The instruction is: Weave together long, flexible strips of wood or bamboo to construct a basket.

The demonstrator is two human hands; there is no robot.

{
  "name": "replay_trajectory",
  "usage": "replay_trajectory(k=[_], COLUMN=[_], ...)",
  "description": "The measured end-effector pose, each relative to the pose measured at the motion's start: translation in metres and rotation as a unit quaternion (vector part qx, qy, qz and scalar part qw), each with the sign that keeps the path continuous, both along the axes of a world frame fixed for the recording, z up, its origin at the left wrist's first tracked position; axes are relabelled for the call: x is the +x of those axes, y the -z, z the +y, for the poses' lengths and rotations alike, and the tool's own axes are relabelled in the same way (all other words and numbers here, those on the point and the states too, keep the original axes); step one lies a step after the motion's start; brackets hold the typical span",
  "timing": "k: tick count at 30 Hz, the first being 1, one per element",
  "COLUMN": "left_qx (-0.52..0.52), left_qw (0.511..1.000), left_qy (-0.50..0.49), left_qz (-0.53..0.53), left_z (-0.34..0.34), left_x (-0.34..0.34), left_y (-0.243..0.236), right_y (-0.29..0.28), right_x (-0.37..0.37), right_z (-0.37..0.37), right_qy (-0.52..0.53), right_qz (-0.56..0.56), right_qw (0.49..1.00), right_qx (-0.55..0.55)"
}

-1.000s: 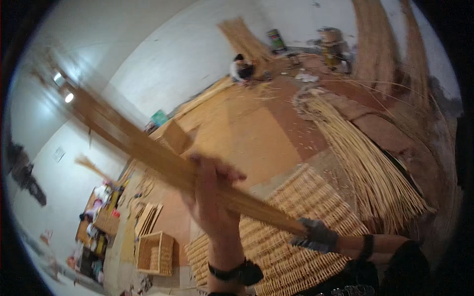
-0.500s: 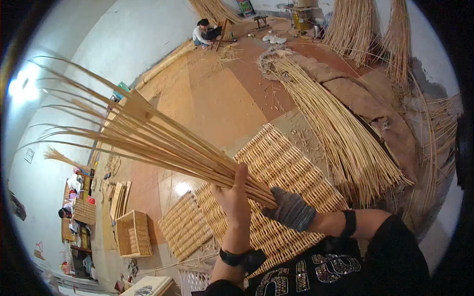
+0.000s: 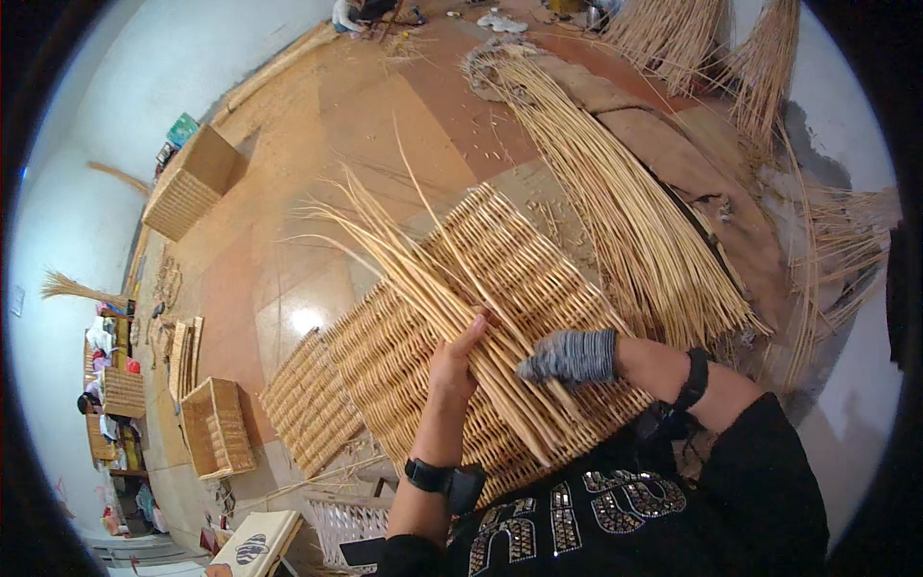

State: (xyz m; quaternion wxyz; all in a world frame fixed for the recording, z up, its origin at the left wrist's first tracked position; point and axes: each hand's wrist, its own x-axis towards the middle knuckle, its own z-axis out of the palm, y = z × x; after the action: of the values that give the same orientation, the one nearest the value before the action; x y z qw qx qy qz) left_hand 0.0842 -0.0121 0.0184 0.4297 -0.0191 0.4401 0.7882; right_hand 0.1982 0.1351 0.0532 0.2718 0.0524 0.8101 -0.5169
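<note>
A bundle of pale wicker rods point(image 3: 413, 279) slants across the middle, thin tips toward the far left and thick butts toward my body. My bare left hand point(image 3: 454, 365) is closed around it, thumb on top. To its right my right hand point(image 3: 574, 356), in a grey knit glove, is closed on a wicker rod point(image 3: 445, 231) that stands apart from the bundle. That rod's butt shows below the glove. Beneath both hands lies a large woven wicker panel point(image 3: 567, 288). A smaller woven panel point(image 3: 312, 404) adjoins its left side.
A long heap of rods point(image 3: 615, 202) lies at right beside brown sacking point(image 3: 673, 159). Woven boxes stand at left, one open basket point(image 3: 219, 428) nearer and one box point(image 3: 192, 183) farther. Rod bundles point(image 3: 673, 38) lean on the back wall. A person point(image 3: 351, 14) sits at the far end.
The bundle has come down from its raised, leftward slant to lie steeper over the panel. My right hand has moved from the bundle's butts to one separated rod. The view has tilted downward.
</note>
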Motion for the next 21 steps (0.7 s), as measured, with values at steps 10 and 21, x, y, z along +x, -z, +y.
replay_trajectory(k=[10, 21], left_qx=[-0.119, -0.268], left_qw=[0.991, 0.927], left_qy=[0.020, -0.074], left_qz=[0.064, 0.250], left_z=[0.016, -0.064], left_x=[-0.012, -0.173], left_y=[0.002, -0.049], right_y=[0.012, 0.003], right_x=[0.004, 0.090], right_z=[0.014, 0.068], right_qy=[0.198, 0.406], right_qz=[-0.058, 0.173], right_qw=[0.959, 0.764], right_qx=[-0.194, -0.471])
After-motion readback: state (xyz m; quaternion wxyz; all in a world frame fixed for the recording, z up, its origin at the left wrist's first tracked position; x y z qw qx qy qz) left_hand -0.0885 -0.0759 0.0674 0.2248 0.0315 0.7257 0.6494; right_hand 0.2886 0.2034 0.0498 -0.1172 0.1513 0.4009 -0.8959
